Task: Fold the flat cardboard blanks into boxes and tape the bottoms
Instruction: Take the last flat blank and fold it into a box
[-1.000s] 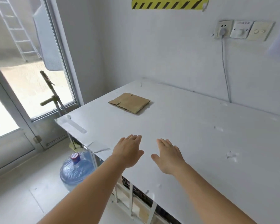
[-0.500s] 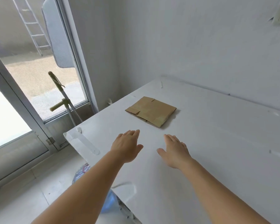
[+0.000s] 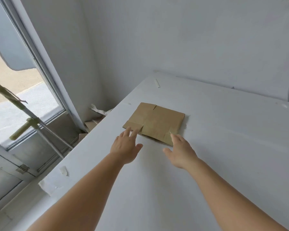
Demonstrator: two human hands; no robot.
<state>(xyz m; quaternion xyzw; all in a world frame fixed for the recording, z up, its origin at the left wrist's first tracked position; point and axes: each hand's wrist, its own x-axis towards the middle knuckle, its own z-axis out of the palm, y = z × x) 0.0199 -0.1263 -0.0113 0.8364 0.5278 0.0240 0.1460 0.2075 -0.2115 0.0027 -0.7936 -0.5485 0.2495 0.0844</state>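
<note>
One flat cardboard blank (image 3: 154, 122) lies on the white table (image 3: 223, 155), toward the far-left corner, slots cut into its near and far edges. Nothing folded or taped yet — the step in hand looks like the first pickup.

To do it well: the blank lies flush on the table, so sliding fingertips under the near edge or dragging it toward the table's front should give a purchase; then press opposite creases to pop it square.

Left hand (image 3: 125, 148): palm down, fingers straight and spread, tips over the blank's near-left flap — contact likely, not certain. Right hand (image 3: 180, 151): palm turned inward, fingers extended, tips at the blank's near-right corner. Neither holds anything; both wide and relaxed. Forearms run out long from the table's front.
</note>
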